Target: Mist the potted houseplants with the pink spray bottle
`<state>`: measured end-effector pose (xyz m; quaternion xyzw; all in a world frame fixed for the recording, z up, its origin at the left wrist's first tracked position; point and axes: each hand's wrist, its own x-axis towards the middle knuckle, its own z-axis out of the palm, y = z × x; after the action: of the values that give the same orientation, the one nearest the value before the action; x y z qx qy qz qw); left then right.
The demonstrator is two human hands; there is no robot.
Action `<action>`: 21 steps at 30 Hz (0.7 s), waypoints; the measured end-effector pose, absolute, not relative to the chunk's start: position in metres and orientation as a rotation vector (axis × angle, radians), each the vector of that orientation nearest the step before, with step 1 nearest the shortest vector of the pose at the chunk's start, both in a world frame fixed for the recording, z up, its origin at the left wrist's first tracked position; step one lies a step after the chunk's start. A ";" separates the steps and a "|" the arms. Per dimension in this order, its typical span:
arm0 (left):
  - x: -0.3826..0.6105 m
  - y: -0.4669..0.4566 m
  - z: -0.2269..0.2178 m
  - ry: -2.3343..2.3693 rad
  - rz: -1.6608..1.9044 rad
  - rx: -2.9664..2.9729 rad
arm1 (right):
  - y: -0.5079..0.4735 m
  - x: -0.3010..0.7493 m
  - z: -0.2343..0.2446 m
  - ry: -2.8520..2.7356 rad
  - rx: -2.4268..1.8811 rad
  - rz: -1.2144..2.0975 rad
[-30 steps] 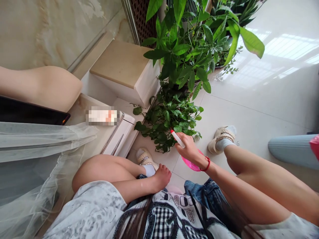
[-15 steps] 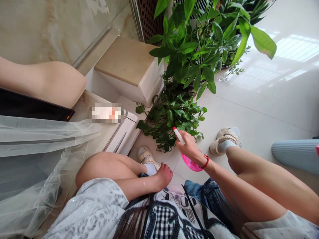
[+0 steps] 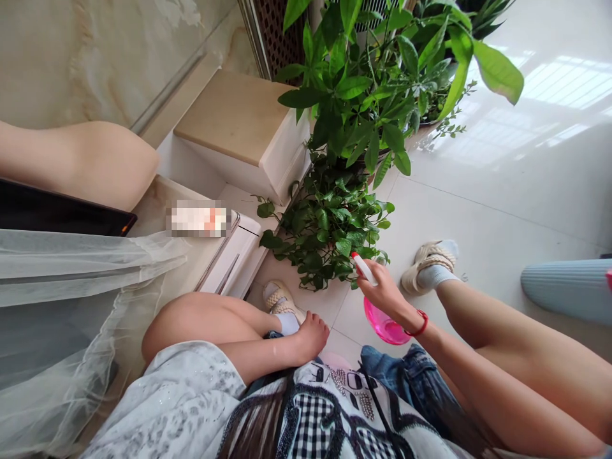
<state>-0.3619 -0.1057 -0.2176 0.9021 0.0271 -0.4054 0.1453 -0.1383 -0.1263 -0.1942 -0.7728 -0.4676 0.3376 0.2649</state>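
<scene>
My right hand (image 3: 385,290) is wrapped round a spray bottle with a white, red-tipped nozzle (image 3: 364,269) and a clear pink body (image 3: 387,326). The nozzle points at a low leafy green plant (image 3: 329,229), close to its nearest leaves. The trigger and the neck of the bottle are hidden by my fingers. Over my lap rests my left hand (image 3: 313,338), its fingers curled in and nothing showing in them; its palm is out of sight.
A taller broad-leaved plant (image 3: 363,95) stands behind the low one. To the left are a beige-topped cabinet (image 3: 234,115), a white boxy unit (image 3: 239,252) and a sheer curtain (image 3: 86,268). A ribbed blue-grey bin (image 3: 567,290) stands on the right.
My right hand has moved right and slightly toward me, carrying the spray bottle. More of the pink body shows now. My left hand stays on my lap.
</scene>
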 end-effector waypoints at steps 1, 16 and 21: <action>-0.362 -0.106 -0.217 0.074 -1.175 2.599 | -0.132 -0.135 -0.195 -1.247 -2.086 0.894; -0.340 -0.116 -0.219 -0.057 -1.210 2.615 | -0.163 -0.111 -0.196 -1.118 -2.183 0.884; -0.337 -0.118 -0.219 -0.075 -1.231 2.619 | -0.167 -0.104 -0.194 -1.123 -2.174 0.830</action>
<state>-0.3372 -0.1184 -0.2189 0.8978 -0.0257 -0.4220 0.1231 -0.1037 -0.1666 -0.1938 -0.8088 -0.4180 0.3088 0.2752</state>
